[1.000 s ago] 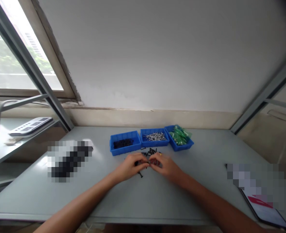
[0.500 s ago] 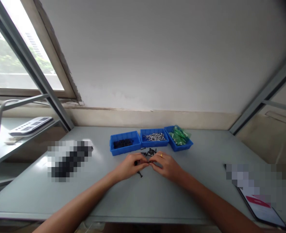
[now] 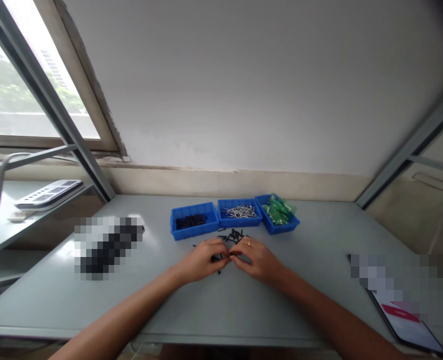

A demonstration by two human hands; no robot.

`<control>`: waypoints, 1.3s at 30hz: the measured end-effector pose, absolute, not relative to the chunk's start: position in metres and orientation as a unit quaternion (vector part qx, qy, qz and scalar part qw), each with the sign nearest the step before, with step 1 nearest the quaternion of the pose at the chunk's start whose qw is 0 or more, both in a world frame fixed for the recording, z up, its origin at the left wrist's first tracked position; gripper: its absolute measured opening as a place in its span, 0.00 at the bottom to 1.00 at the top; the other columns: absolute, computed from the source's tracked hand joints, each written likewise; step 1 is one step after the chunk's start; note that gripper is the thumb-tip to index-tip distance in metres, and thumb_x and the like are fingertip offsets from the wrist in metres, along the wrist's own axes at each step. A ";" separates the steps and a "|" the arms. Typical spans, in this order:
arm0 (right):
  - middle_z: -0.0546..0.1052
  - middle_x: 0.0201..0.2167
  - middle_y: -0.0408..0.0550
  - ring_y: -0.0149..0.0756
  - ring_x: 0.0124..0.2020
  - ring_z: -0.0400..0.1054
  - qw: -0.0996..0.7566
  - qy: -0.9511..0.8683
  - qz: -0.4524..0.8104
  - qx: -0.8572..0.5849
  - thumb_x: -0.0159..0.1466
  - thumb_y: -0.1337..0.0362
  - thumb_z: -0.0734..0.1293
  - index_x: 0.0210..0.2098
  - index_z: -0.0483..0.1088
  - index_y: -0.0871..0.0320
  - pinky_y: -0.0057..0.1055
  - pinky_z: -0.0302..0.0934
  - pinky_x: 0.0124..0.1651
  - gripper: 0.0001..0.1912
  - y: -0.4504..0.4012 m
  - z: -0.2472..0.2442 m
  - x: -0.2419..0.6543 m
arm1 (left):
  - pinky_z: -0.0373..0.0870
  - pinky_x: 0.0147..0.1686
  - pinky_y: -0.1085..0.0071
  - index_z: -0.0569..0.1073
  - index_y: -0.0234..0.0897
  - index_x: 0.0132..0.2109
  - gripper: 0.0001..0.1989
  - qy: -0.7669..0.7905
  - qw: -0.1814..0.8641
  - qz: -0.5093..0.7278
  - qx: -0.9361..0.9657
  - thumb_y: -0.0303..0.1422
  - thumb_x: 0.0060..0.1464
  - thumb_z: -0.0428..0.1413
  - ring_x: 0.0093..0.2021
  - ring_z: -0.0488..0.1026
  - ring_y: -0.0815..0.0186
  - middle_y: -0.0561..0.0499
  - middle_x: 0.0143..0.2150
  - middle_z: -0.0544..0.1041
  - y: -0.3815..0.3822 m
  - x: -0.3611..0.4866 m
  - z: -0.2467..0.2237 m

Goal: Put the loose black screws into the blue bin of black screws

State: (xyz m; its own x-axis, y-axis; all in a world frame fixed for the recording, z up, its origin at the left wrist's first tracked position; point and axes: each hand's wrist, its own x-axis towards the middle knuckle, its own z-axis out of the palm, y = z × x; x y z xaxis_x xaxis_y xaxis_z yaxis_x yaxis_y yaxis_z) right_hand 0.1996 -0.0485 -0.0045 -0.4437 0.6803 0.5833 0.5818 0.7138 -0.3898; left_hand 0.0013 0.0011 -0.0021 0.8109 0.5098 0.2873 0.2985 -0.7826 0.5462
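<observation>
My left hand [image 3: 204,260] and my right hand [image 3: 261,257] meet over the table, thumbs and fingers pinched together tip to tip. A small dark bit shows between the fingertips, too small to make out. Under the curled fingers of my left hand lie black screws [image 3: 219,272], mostly covered by the hand. Just beyond the fingertips is a loose pile of black screws [image 3: 235,234]. A ring sits on a finger of my right hand.
Behind the hands stand three blue bins: one with black screws [image 3: 191,221], one with silver screws or nails [image 3: 240,212], one with green packets [image 3: 279,210]. A phone-like device [image 3: 405,320] lies at right, a blurred dark object [image 3: 108,250] at left. A wall rises behind.
My fingertips have dipped slightly and the fingers of both hands have curled a little more. The screw under my left hand is now more covered. The bins stay put.
</observation>
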 end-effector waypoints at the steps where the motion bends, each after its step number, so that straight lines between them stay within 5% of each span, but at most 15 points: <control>1: 0.74 0.29 0.46 0.35 0.34 0.67 0.367 -0.844 0.072 -0.385 0.63 0.66 0.61 0.36 0.68 0.57 0.30 0.62 0.38 0.04 -0.048 -0.004 0.200 | 0.65 0.37 0.73 0.72 0.35 0.34 0.07 0.224 0.242 0.220 0.918 0.31 0.59 0.51 0.36 0.69 0.68 0.51 0.33 0.71 0.002 0.001 -0.002; 15: 0.73 0.28 0.45 0.34 0.30 0.66 0.209 -0.855 0.138 -0.454 0.63 0.64 0.61 0.29 0.65 0.57 0.29 0.58 0.35 0.06 -0.045 -0.013 0.200 | 0.65 0.37 0.72 0.72 0.36 0.35 0.05 0.239 0.232 0.206 0.920 0.27 0.56 0.51 0.37 0.69 0.67 0.51 0.35 0.72 0.004 -0.001 -0.003; 28: 0.74 0.28 0.44 0.33 0.32 0.68 0.326 -0.850 0.118 -0.396 0.62 0.66 0.62 0.37 0.69 0.57 0.29 0.60 0.37 0.05 -0.051 -0.004 0.200 | 0.65 0.36 0.72 0.71 0.35 0.34 0.05 0.221 0.232 0.169 0.932 0.27 0.56 0.51 0.35 0.69 0.67 0.51 0.33 0.70 0.002 0.001 -0.001; 39: 0.74 0.30 0.45 0.34 0.32 0.68 0.283 -0.839 0.114 -0.450 0.63 0.65 0.62 0.39 0.68 0.58 0.29 0.60 0.37 0.06 -0.045 -0.001 0.209 | 0.66 0.37 0.72 0.73 0.36 0.37 0.08 0.240 0.210 0.203 0.926 0.29 0.58 0.50 0.37 0.69 0.67 0.50 0.35 0.72 0.006 -0.002 0.003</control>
State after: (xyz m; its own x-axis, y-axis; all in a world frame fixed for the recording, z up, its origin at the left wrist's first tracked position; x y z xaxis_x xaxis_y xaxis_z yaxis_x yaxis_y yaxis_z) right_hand 0.2094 -0.0452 -0.0014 -0.4341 0.8199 0.3731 0.6913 0.5688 -0.4456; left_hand -0.0023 0.0064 0.0030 0.8023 0.5300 0.2747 0.3596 -0.7963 0.4863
